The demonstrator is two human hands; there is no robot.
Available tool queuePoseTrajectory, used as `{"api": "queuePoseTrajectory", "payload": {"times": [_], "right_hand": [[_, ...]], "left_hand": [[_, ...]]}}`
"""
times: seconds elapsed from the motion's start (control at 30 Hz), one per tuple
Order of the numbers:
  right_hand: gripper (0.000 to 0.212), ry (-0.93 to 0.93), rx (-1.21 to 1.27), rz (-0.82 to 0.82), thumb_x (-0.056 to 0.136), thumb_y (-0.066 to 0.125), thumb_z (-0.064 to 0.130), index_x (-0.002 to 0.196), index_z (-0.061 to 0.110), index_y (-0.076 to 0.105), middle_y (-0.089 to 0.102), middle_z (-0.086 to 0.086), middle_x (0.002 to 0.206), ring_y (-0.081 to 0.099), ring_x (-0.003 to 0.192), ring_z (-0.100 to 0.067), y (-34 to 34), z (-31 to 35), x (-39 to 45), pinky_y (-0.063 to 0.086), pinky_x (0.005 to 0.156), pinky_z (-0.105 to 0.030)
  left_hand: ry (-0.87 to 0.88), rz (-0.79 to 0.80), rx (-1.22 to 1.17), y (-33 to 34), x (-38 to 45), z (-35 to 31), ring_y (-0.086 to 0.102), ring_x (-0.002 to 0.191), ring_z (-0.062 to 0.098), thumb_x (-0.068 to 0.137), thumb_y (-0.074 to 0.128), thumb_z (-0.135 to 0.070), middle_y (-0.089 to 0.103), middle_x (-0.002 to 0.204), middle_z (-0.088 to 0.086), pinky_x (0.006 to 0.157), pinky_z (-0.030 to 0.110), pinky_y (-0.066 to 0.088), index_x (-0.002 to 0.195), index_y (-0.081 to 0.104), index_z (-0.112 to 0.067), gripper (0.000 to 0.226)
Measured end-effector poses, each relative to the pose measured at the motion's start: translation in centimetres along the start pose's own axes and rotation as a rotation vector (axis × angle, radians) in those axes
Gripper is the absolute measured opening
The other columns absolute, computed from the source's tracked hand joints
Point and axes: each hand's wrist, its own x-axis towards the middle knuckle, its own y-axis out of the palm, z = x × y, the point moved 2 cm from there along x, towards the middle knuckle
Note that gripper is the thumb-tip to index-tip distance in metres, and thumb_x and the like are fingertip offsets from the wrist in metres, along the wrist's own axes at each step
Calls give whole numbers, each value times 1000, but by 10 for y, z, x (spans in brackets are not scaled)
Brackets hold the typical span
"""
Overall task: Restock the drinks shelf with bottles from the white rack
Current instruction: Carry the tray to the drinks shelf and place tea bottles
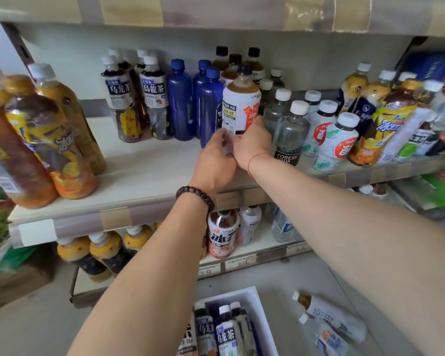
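Head view: both hands set a white-labelled tea bottle point(240, 109) on the shelf point(139, 176), between blue bottles point(190, 101) left and clear soda bottles point(289, 129) right. Left hand point(215, 163) and right hand point(252, 145) fingers curl around its base. Next, likely: release, then reach down to the near white rack point(257, 312).

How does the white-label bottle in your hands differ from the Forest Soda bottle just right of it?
The held tea bottle has a wide white label, brownish drink showing above it and a dark cap; the Forest Soda bottle is clear with a black label low down and a white cap. The tea bottle is gripped at its base by the left hand and right hand; the soda stands untouched. Both are upright.
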Motion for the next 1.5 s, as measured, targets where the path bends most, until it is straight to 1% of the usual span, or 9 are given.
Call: {"api": "queuePoseTrajectory", "payload": {"times": [0.3, 0.53, 0.7, 0.8, 0.9, 1.03, 1.17, 1.33, 1.5], "right_hand": [[42, 41, 2, 18, 99, 69, 21, 135, 10, 53, 75, -7, 127, 71, 116, -28, 0, 2, -11, 51, 90, -29], [19, -167, 393, 302, 96, 76, 20, 115, 22, 74, 80, 4, 108, 76, 101, -11, -44, -34, -138, 61, 96, -34], [28, -109, 338, 605, 99, 73, 11, 112, 35, 71, 77, 10, 106, 73, 100, -8, -40, -115, -236, 61, 95, -31], [21, 50, 124, 807, 102, 70, 16, 115, 33, 70, 74, 12, 110, 71, 103, -5, -31, -177, -284, 61, 100, -36], [18, 174, 2, 959, 105, 65, 13, 116, 26, 70, 74, 4, 108, 72, 92, -7, -17, -203, -307, 65, 90, -36], [17, 263, 41, 964, 105, 64, 17, 120, 22, 70, 74, -1, 107, 75, 94, -18, 0, -210, -304, 66, 82, -33], [31, 338, 128, 1048, 106, 64, 38, 131, 21, 66, 72, 2, 125, 71, 108, -8, 1, -216, -306, 60, 85, -20], [61, 568, 632, 1123, 92, 73, 46, 147, 23, 57, 73, 1, 139, 68, 132, -24, -19, -184, -293, 53, 112, -55], [75, 348, 729, 1179, 91, 81, 15, 155, 34, 46, 67, -2, 148, 64, 138, -28, -72, -138, -253, 50, 113, -55]], "left_hand": [[-41, 143, 34, -14, -6, -11, 49, 149, 21, 98, 55, 0, 53, 160, 8, 123, 39, 41, 161, 42, -15, 66], [-17, -46, -295, -54, -119, -22, 74, 90, 12, 102, 68, -11, 79, 100, -1, 91, 37, 64, 113, 76, -10, 14], [-367, -8, -236, -38, -213, 38, 69, 78, 27, 101, 65, -14, 74, 84, 7, 75, 41, 57, 92, 72, -10, 13], [-736, 210, 514, -7, -268, 109, 61, 120, 36, 99, 56, -51, 65, 126, 17, 97, 42, 51, 131, 60, -6, 56], [-977, 309, 729, 14, -319, 152, 43, 141, 44, 82, 54, -87, 38, 153, 26, 110, 53, 45, 157, 25, 3, 121], [-976, 197, 571, 24, -331, 168, 62, 120, 37, 81, 74, -69, 52, 134, 20, 99, 47, 58, 139, 36, -2, 96], [-1037, 144, -34, 11, -331, 170, 80, 85, 26, 84, 85, -35, 80, 98, 15, 78, 48, 69, 117, 67, 0, 52], [-779, 231, -633, 3, -314, 129, 74, 113, 45, 81, 91, -18, 76, 124, 22, 102, 67, 55, 136, 59, -5, 64], [-573, 280, -823, -10, -273, 65, 68, 115, 50, 89, 76, -9, 67, 134, 31, 103, 58, 54, 140, 61, -2, 53]]}}
